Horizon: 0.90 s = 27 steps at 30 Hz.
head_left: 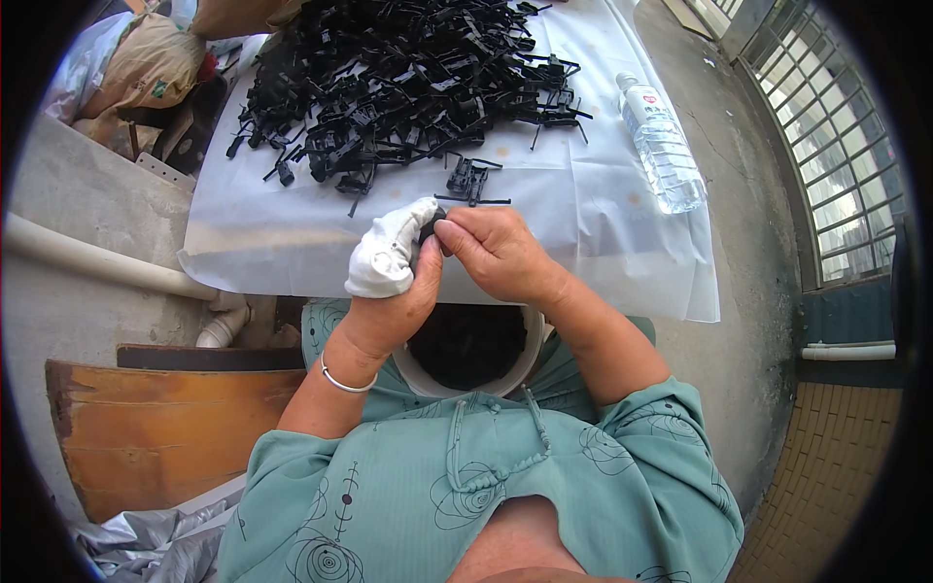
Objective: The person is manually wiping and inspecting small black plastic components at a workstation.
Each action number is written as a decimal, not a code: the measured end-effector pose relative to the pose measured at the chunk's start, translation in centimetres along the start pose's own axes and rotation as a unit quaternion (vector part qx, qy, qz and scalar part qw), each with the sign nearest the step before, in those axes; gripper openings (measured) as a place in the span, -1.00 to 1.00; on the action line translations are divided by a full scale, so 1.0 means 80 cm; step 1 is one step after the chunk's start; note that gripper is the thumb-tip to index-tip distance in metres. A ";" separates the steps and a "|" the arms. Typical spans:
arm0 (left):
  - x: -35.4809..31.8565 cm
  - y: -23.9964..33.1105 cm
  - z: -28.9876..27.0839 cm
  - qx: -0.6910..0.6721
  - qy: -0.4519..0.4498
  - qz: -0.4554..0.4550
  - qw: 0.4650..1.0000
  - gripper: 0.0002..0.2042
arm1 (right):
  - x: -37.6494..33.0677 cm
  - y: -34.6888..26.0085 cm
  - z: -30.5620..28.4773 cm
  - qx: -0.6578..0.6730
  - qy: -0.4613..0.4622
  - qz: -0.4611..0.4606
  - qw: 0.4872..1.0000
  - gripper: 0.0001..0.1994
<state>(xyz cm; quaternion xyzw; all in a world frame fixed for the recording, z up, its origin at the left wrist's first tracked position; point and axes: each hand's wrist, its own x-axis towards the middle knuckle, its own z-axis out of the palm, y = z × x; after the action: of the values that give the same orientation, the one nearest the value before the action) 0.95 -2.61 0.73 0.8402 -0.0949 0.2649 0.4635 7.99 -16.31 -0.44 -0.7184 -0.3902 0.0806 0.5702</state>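
My left hand (398, 267), its fingers wrapped in a white cloth glove (385, 255) with the thumb bare, grips a small black plastic part (431, 225). From the right, my right hand (494, 251) pinches the same part between thumb and bent fingers, so most of it is hidden. Just beyond my hands, a separate black plastic piece (470, 181) with thin arms lies on the white-sheeted table (607, 248). Farther back spreads a big heap of similar black plastic parts (398, 83). Below my hands, between my knees, stands a white bucket (533, 352) with dark contents I cannot make out.
A clear water bottle (663, 146) lies on the table's right side. Stuffed sacks (151, 58) are piled at the far left, above a white pipe (107, 255). A brown wooden board (175, 418) leans at lower left. A barred window (826, 136) lines the right wall.
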 end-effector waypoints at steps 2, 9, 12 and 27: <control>-0.002 0.000 0.000 -0.003 -0.013 -0.012 1.000 -0.76 | -0.006 0.008 0.015 0.029 0.027 0.027 0.999 -0.76; -0.012 -0.016 0.002 0.104 0.004 0.038 0.994 -0.76 | -0.007 0.020 0.041 0.102 0.065 0.098 0.988 -0.75; -0.013 -0.007 0.002 0.108 -0.003 0.012 0.994 -0.77 | -0.007 0.022 0.051 0.127 0.107 0.088 0.982 -0.72; -0.022 -0.016 0.005 0.157 0.010 0.026 0.987 -0.77 | -0.007 0.015 0.040 0.064 0.030 0.122 0.990 -0.71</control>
<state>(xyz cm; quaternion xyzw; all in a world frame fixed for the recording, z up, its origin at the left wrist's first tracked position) 0.11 -2.38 -1.33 0.8972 -0.0688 0.2969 0.3196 6.37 -14.36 -2.75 -0.7247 -0.2768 0.1525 0.6123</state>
